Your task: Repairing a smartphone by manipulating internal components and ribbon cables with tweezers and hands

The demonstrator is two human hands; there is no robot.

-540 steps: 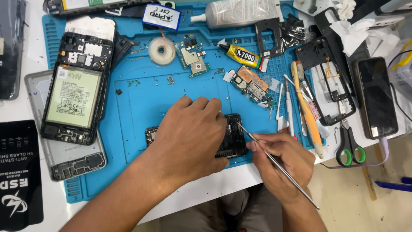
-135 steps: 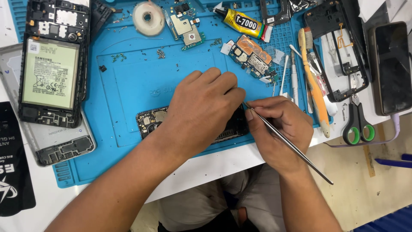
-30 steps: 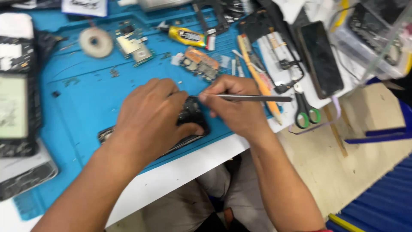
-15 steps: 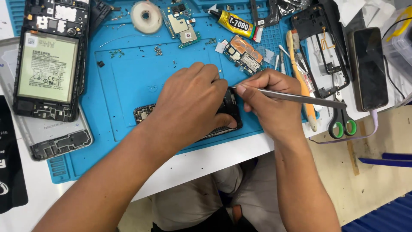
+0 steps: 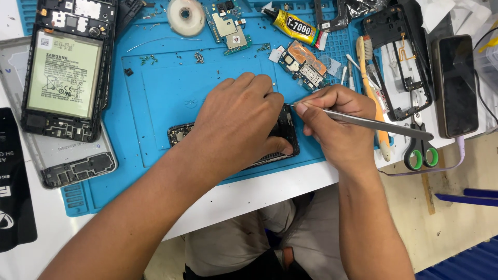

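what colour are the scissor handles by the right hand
Green and black, on the scissors beside the right hand; head view.

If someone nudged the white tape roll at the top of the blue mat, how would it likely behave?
The tape roll lies flat on the mat, so it would probably slide, not roll. It looks small and thin, likely light. The mat may grip it somewhat.

White worktable (image 5: 270, 192), blue work mat (image 5: 171, 78) on it, tan floor (image 5: 456, 228) below, even light

You are getting open blue mat (image 5: 171, 88) left of your left hand (image 5: 241, 122); loose circuit boards (image 5: 303, 65) and scattered screws (image 5: 198, 57) are crowding the far side.
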